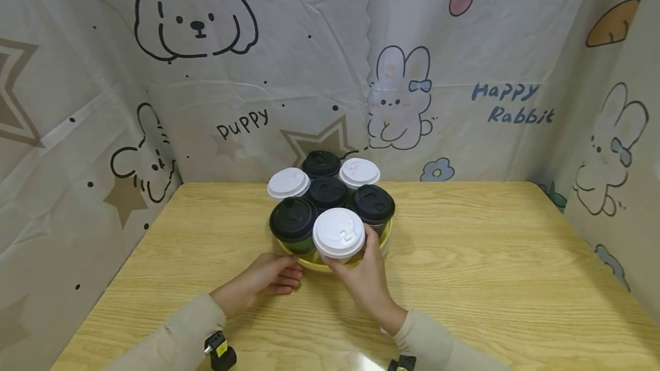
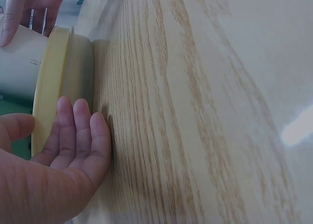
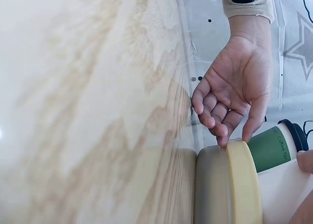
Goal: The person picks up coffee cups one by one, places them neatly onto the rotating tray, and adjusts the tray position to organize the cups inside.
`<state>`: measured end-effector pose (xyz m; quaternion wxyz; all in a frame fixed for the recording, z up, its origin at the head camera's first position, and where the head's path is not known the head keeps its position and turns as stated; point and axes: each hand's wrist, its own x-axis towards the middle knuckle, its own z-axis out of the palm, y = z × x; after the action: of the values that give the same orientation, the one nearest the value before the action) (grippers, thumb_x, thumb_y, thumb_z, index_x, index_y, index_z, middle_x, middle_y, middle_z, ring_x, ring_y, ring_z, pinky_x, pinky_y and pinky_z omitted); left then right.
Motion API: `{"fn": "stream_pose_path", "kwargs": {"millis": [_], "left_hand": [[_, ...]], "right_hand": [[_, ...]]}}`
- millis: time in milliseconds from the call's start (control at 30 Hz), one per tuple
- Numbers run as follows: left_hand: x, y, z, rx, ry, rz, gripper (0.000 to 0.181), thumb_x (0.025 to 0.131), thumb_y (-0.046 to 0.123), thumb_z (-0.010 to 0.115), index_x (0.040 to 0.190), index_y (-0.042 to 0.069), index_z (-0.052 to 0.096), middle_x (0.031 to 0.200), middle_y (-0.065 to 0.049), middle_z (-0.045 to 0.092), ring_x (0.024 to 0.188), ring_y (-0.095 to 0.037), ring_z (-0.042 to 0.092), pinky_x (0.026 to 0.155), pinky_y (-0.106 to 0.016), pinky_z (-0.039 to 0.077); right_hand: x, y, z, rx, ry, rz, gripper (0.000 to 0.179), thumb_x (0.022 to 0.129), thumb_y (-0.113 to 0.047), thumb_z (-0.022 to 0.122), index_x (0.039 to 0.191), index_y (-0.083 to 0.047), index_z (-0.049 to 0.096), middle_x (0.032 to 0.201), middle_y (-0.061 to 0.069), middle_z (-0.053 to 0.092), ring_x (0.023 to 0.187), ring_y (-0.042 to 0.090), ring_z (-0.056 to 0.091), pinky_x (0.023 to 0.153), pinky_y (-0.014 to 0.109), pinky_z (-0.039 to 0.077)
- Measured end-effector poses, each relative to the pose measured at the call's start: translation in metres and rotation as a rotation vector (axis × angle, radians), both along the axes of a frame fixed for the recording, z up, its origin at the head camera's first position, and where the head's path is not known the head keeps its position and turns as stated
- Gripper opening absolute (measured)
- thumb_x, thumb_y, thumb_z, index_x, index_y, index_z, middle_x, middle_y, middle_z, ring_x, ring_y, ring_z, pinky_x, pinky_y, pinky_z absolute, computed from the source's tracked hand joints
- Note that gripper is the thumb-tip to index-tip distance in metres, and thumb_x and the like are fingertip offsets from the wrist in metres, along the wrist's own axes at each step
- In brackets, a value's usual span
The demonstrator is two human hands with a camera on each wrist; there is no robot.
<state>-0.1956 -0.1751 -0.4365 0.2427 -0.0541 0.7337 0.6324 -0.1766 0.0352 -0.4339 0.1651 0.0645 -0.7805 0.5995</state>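
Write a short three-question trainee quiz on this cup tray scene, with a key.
1. True or false: the right hand holds a black-lidded cup.
2. How many white lids show in the head view?
3. What does the left hand touch? A) a cup lid B) the yellow tray rim C) the wall cloth

Key:
1. False: its grip is on the white-lidded cup at the tray's front.
2. Three, among four black lids.
3. B: the fingers rest against the rim, on the wooden table.

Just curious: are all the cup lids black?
No, three lids are white and four are black on the cups in the yellow tray.
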Motion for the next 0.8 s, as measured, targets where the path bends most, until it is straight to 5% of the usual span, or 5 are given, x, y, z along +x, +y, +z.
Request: {"fn": "stream_pose_path", "kwargs": {"millis": [800], "left_hand": [[-0.0001,-0.0008,-0.0011,0.021,0.003,-0.014,0.039,0.098,0.025,0.048,0.109,-0.01,0.06,0.08,0.0,0.068,0.07,-0.008,0.064,0.065,-0.023,0.055]], "right_hand": [[0.0014,0.0081,0.0006,0.044,-0.023,0.02,0.086,0.068,-0.017,0.087,0.137,-0.001,0.037,0.131,0.013,0.05,0.11,0.024,0.053,0.088,0.039,0.046]]}}
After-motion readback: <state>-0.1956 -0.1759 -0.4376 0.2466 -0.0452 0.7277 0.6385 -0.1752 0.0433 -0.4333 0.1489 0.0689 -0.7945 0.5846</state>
